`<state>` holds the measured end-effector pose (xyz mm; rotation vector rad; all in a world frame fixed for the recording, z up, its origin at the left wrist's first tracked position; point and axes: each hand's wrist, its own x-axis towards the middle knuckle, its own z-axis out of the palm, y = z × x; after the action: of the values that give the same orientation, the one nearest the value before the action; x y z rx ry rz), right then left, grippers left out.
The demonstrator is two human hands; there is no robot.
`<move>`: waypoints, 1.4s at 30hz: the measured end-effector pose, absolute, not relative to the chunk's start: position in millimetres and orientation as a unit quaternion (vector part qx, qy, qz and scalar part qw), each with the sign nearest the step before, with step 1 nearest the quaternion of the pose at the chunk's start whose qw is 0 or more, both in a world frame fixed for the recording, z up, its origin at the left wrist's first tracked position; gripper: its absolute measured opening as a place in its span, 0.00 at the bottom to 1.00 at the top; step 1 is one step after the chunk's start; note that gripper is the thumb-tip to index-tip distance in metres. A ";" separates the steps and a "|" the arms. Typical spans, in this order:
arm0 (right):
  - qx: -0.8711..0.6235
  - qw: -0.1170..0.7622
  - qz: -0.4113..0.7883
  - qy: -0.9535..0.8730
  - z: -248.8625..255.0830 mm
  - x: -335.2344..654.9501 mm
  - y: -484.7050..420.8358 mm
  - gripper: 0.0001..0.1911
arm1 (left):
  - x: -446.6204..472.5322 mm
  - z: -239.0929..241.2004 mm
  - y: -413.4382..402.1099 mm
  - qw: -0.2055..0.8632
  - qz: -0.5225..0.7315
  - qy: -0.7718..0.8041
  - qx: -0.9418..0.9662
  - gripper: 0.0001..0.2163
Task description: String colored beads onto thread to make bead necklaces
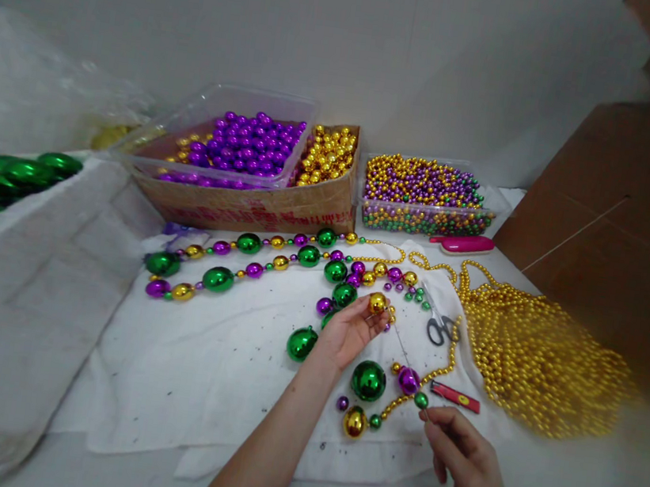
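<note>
My left hand, palm up, has its fingers closed on a shiny gold bead. A thin string slants from near that hand down to a purple bead and a small green bead. My right hand pinches just below the green bead, seemingly on the string's end; the exact hold is too small to see. Left of the purple bead lies a large green ball, with another gold ball below it. A chain of small gold beads curves behind the purple bead.
A finished-looking bead strand stretches across the white cloth. Scissors, a red lighter and a pink-handled tool lie rightward. Gold bead chains pile up there. Bead-filled bins and a cardboard box stand behind.
</note>
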<state>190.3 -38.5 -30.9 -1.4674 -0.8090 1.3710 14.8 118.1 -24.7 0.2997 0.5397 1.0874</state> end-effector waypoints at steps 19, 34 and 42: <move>-0.601 0.465 0.560 -0.330 -36.7 188.9 -35.3 0.17 | 20.3 -21.1 107.9 0.802 0.486 0.250 0.241 0.12; -0.633 0.457 0.499 -0.375 -69.0 211.7 -29.8 0.17 | 21.1 -0.6 92.3 0.779 0.457 0.250 0.350 0.13; -0.637 0.528 0.415 -0.378 -74.6 204.4 -28.0 0.15 | 15.2 13.1 87.4 0.764 0.439 0.232 0.411 0.14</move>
<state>204.4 -28.0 -74.6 -1.5232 -0.9035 0.9916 15.2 87.4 13.1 0.8923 0.5052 0.9550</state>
